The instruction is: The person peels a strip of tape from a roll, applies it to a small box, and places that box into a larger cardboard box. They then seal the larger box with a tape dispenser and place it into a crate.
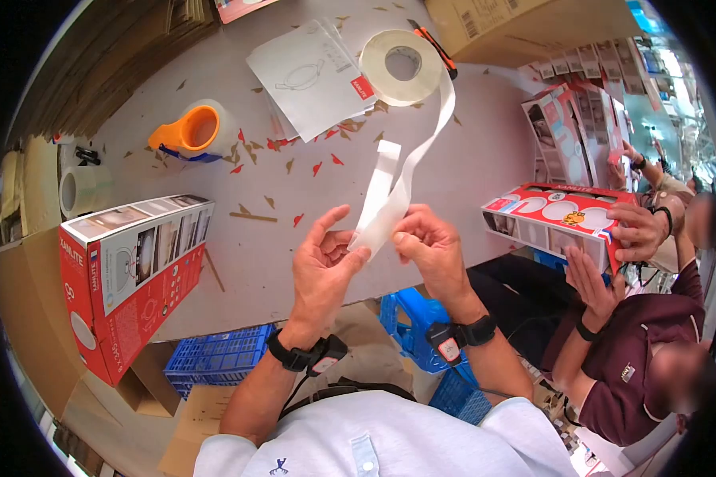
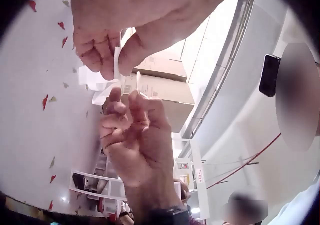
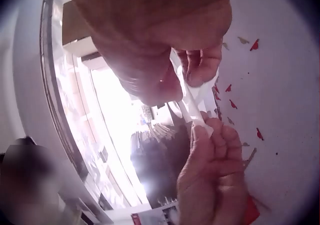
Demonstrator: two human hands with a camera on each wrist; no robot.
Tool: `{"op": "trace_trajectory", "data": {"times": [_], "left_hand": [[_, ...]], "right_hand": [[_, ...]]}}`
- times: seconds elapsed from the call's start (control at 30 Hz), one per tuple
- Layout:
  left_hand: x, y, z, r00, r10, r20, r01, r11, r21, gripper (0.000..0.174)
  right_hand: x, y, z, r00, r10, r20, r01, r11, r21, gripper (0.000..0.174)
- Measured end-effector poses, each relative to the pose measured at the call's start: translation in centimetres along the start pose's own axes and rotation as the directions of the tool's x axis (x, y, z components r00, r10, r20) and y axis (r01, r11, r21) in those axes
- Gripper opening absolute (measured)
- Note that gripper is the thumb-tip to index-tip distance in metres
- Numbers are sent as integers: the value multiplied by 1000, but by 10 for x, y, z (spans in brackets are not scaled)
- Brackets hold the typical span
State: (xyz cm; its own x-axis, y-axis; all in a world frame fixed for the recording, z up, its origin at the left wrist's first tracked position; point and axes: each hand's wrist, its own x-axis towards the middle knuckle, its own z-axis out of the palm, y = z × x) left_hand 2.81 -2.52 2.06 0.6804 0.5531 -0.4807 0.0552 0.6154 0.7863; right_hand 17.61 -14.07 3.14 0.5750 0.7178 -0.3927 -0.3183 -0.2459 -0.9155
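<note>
A white strip runs from the roll at the table's back down to both hands, and a folded length of it stands up between them. My left hand pinches the strip's lower part between thumb and fingers. Beside it, my right hand has its thumb and index finger at the strip's right edge, the other fingers curled. In the left wrist view the left hand pinches the white piece above the right hand. The right wrist view shows the strip between both hands.
A red-and-white box stands at the left, near an orange tape dispenser. Papers and a cutter lie at the back. At the right, another person's hands touch a red box. Small red and brown scraps dot the table.
</note>
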Motion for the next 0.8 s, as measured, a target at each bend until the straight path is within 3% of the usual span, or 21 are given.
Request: {"op": "trace_trajectory", "data": {"times": [0.1, 0.2, 0.3, 0.37, 0.47, 0.57, 0.67, 0.8], "left_hand": [[2, 4, 2, 998, -56, -32, 55, 998, -33, 71], [5, 1, -2, 995, -104, -8, 104, 994, -36, 76], [6, -3, -6, 988, -148, 42, 150, 988, -29, 78], [7, -4, -6, 984, -169, 65, 171, 985, -24, 79], [4, -13, -2, 994, -103, -35, 102, 995, -20, 62], [-2, -26, -8, 979, -202, -17, 201, 978, -51, 32], [-5, -31, -8, 985, -169, 19, 170, 979, -108, 14], [-4, -36, -8, 990, -143, 8, 143, 983, -117, 15]], "right_hand": [[-9, 5, -16, 967, 243, 75, -254, 921, 293, 8], [-10, 16, -19, 891, 337, 305, -448, 765, 463, 7], [7, 15, -14, 884, 305, 354, -450, 762, 465, 6], [14, 24, -14, 907, 314, 281, -410, 815, 409, 5], [13, 24, -7, 935, 316, 162, -355, 851, 388, 5], [10, 26, -3, 947, 302, 107, -319, 859, 400, 6], [9, 30, -1, 954, 287, 91, -298, 858, 419, 6], [8, 29, 3, 961, 270, 60, -271, 874, 404, 5]]}}
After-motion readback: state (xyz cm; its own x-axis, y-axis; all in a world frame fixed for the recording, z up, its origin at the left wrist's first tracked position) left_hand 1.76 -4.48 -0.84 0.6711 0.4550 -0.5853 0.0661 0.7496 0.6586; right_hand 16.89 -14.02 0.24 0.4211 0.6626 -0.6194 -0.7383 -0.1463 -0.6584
